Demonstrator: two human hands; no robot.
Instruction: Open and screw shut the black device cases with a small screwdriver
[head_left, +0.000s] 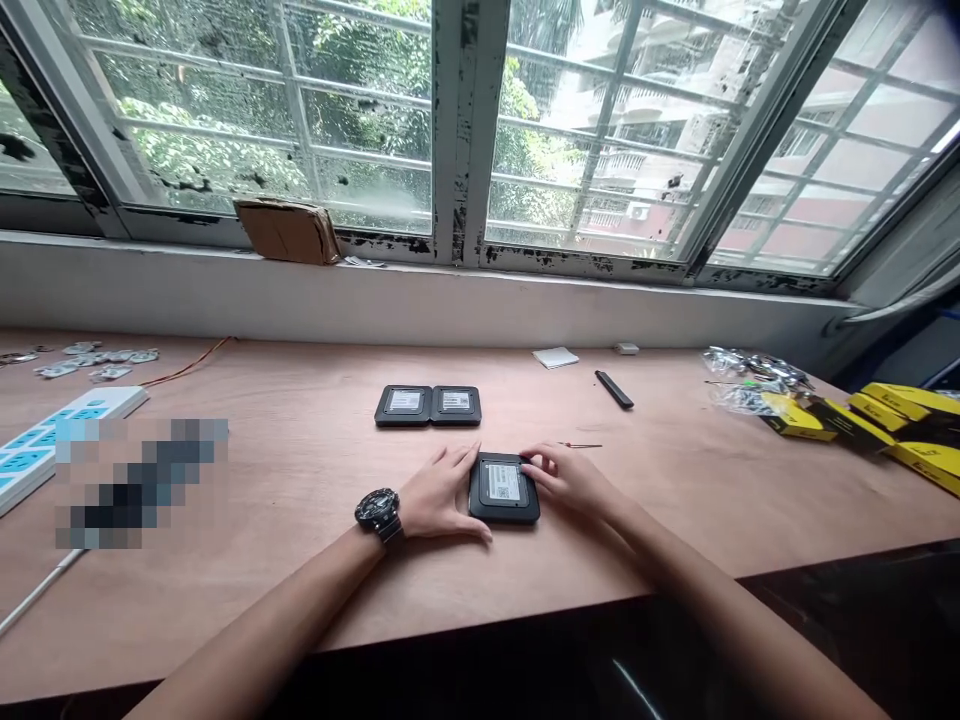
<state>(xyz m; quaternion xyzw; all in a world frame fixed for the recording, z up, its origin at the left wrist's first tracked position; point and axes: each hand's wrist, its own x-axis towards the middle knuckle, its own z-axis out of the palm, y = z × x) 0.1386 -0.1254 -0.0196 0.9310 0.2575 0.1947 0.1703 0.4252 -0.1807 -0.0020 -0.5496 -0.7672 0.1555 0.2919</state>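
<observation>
A flat black square drive case (504,505) with a printed white label lies on the wooden table in front of me. Along its left side rests my left hand (442,495), wearing a black watch (379,512); its fingers are stretched out and the thumb is spread toward the near corner. My right hand (566,475) has its thumb and fingers bent together at the case's upper right edge, pinching there. Beyond it, two similar labelled black cases (405,402) (456,403) lie side by side. A thin screwdriver-like tool (589,445) lies just past my right hand.
A white power strip (112,402) and a pixelated area are at the left, with small silvery pieces (112,357) behind. Farther right are a white paper (556,357), a black stick (615,390), plastic bags (750,370) and yellow-black boxes (892,410). A cardboard box (285,232) stands on the sill.
</observation>
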